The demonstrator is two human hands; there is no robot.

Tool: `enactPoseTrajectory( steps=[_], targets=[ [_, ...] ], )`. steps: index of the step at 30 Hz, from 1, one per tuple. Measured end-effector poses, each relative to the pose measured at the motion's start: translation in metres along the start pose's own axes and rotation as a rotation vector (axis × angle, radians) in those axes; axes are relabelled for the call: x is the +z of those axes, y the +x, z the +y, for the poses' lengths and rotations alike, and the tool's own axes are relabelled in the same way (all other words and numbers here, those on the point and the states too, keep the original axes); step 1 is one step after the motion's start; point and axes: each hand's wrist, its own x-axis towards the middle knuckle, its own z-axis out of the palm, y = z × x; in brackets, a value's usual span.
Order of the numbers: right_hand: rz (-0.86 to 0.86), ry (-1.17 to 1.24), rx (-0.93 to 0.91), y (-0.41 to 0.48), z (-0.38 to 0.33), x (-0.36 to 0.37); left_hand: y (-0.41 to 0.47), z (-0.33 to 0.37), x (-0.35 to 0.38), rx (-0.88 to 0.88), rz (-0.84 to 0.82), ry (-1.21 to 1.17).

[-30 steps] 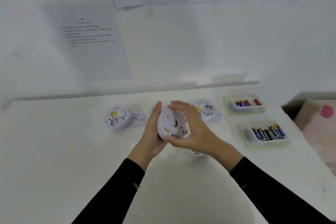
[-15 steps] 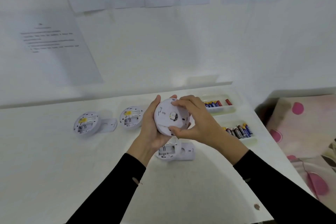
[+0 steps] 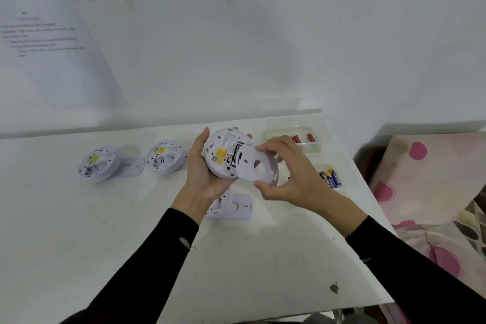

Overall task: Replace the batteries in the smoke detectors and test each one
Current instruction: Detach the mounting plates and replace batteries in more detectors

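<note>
My left hand (image 3: pixel 203 173) grips a round white smoke detector (image 3: pixel 223 156), its back with a yellow label turned up and the battery bay showing. My right hand (image 3: pixel 292 179) holds its white mounting plate (image 3: pixel 259 167), lifted off and overlapping the detector's right edge. Two more open detectors (image 3: pixel 97 164) (image 3: pixel 164 156) lie on the white table (image 3: pixel 131 244) to the left, each with a plate beside it. Another detector (image 3: pixel 231 206) sits below my hands, mostly hidden. Two clear trays hold batteries: the far tray (image 3: pixel 292 137) and the near tray (image 3: pixel 330 177).
The white wall with taped paper sheets (image 3: pixel 47 55) rises just behind the table. The table's right edge drops off beside a pink spotted fabric (image 3: pixel 426 192). A small dark speck (image 3: pixel 334 288) lies near the table's front edge.
The detector was turned from its front face to its back, and my right hand pulled the mounting plate off to the right. The camera view shifted right.
</note>
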Motion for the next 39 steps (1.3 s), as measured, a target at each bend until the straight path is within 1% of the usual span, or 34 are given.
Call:
enactPoseTrajectory(
  steps=[3, 5, 7, 10, 14, 16, 17, 20, 21, 22, 23, 26, 31, 33, 36, 39],
  targets=[
    [-0.154, -0.064, 0.042, -0.04, 0.022, 0.008, 0.002, 0.0, -0.006, 0.034, -0.007, -0.045],
    [-0.277, -0.115, 0.054, -0.066, 0.037, 0.018, 0.002, 0.0, -0.006, 0.002, -0.024, -0.087],
    [-0.362, -0.159, 0.05, -0.086, 0.052, 0.027, 0.001, -0.003, -0.003, -0.029, -0.041, -0.095],
    [-0.41, -0.203, 0.066, -0.101, 0.066, 0.033, 0.001, -0.009, 0.002, -0.051, -0.058, -0.083],
    [-0.422, -0.209, 0.029, -0.102, 0.068, 0.03, 0.005, -0.018, 0.004, -0.035, -0.082, -0.087],
    [-0.345, -0.16, 0.013, -0.091, 0.06, 0.024, 0.009, -0.022, 0.005, -0.021, -0.105, -0.071],
    [-0.253, -0.117, 0.002, -0.082, 0.054, 0.021, 0.01, -0.024, 0.005, -0.012, -0.111, -0.062],
    [0.144, 0.004, 0.003, -0.043, 0.031, 0.009, 0.013, -0.029, 0.013, 0.017, -0.097, -0.031],
    [0.244, 0.011, 0.021, -0.03, 0.026, 0.006, 0.014, -0.031, 0.016, 0.03, -0.092, -0.021],
    [0.297, 0.005, 0.045, -0.018, 0.023, 0.004, 0.015, -0.034, 0.019, 0.045, -0.083, -0.007],
    [0.31, -0.007, 0.073, -0.008, 0.022, 0.004, 0.016, -0.036, 0.021, 0.059, -0.073, 0.009],
    [0.266, -0.057, 0.144, 0.008, 0.023, 0.004, 0.018, -0.038, 0.026, 0.075, -0.063, 0.053],
    [0.286, -0.205, 0.207, 0.02, 0.024, 0.005, 0.022, -0.039, 0.033, 0.075, -0.047, 0.088],
    [0.26, -0.256, 0.245, 0.025, 0.025, 0.005, 0.025, -0.04, 0.036, 0.09, -0.045, 0.087],
    [0.244, -0.241, 0.277, 0.03, 0.027, 0.003, 0.03, -0.043, 0.038, 0.102, -0.017, 0.08],
    [0.219, -0.163, 0.299, 0.03, 0.029, 0.001, 0.032, -0.047, 0.038, 0.11, -0.022, 0.088]
  ],
)
